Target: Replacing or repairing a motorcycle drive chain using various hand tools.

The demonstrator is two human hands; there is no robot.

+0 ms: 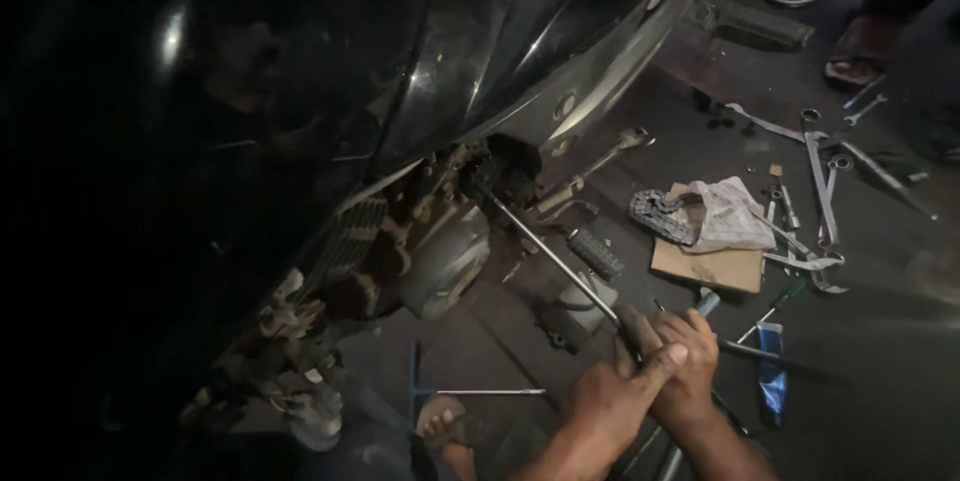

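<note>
Steel long-shaft wrench (pixel 555 256) clamped in both fists, left hand (pixel 610 396) and right hand (pixel 688 361) touching. Socket end seated in motorcycle engine (pixel 440 251). Loose spanners (pixel 825 191) well apart on floor (pixel 880 341).

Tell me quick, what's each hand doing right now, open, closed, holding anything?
Left hand: closed in a grip on the handle end of the long metal tool.
Right hand: closed on the same handle, beside the left.
</note>
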